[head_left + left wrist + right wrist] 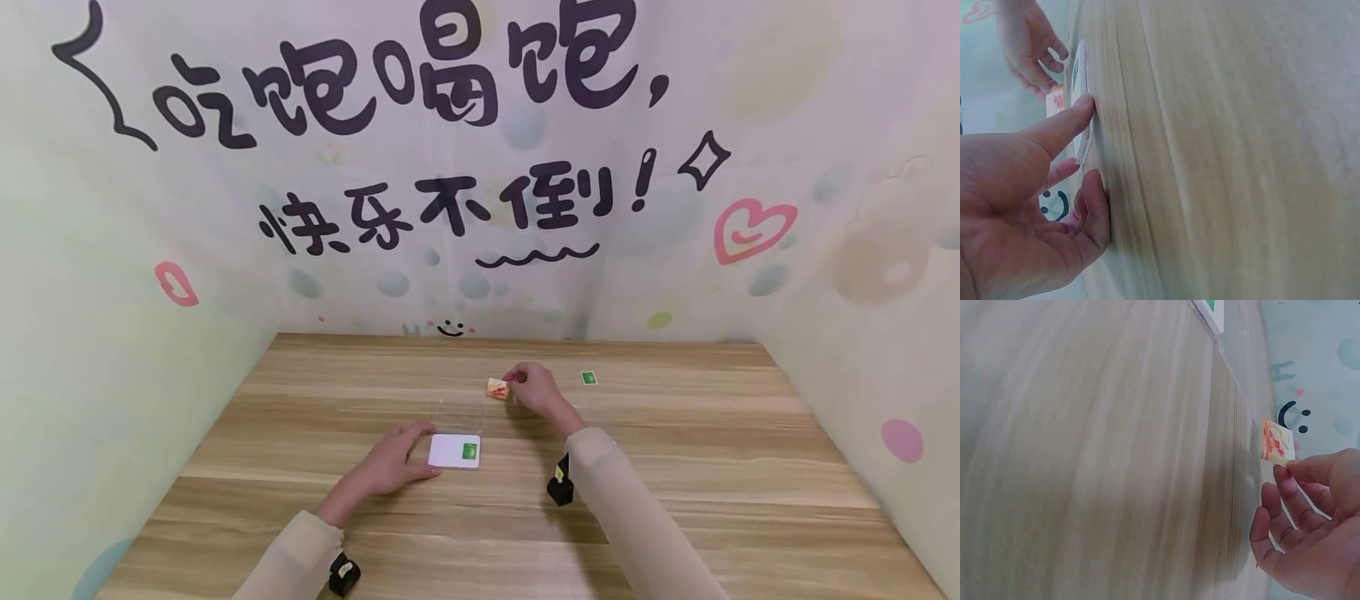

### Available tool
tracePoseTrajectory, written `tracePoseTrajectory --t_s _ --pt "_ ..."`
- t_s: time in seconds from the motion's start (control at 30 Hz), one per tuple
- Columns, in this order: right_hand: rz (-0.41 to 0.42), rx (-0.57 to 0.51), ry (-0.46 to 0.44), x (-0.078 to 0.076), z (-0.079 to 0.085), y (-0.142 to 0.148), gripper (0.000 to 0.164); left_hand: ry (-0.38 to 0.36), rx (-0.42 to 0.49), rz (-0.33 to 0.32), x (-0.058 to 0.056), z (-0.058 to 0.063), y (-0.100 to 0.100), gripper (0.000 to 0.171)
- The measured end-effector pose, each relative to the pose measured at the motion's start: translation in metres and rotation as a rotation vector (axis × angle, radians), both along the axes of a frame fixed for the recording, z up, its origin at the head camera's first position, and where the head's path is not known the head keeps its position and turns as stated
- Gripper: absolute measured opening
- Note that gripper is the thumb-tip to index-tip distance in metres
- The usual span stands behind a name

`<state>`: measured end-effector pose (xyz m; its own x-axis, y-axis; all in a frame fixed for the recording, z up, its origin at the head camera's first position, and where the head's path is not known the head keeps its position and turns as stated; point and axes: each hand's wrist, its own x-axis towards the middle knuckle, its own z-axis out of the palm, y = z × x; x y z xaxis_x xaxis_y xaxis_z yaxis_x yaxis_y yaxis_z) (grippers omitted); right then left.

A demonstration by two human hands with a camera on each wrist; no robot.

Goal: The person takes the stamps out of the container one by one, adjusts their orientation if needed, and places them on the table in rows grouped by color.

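Observation:
A flat white case, with a small green picture card on its right part, lies on the table. My left hand holds it at the left end, thumb on the near edge and forefinger on the far one. From its far side a transparent lid extends over the wood. Between thumb and forefinger, my right hand pinches a small orange-and-red picture card by one edge. That card is beyond the lid, to its right. Whether it touches the table, I cannot tell.
Farther right on the wooden table lies another small green card. A faint transparent sheet shows beside the right sleeve. Behind the table's far edge stands a printed wall, with side walls left and right.

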<state>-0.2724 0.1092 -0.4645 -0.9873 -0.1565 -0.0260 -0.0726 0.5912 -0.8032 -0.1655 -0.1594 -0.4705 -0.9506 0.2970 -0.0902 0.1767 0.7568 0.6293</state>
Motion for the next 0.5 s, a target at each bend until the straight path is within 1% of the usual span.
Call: tracePoseTrajectory --t_s 0.1,0.33,0.5 --pt "-0.005 0.013 0.016 -0.0024 -0.0017 0.0028 0.014 0.001 -0.003 -0.005 -0.0003 0.0003 0.0010 0.061" --pt "-0.032 0.011 0.008 -0.0061 -0.0047 0.0068 0.014 0.002 -0.012 -0.005 -0.0010 0.0000 0.0027 0.061" --pt "-0.031 0.009 -0.008 -0.0091 -0.0041 0.0093 0.015 0.008 -0.019 -0.003 -0.0014 -0.0005 0.0011 0.060"
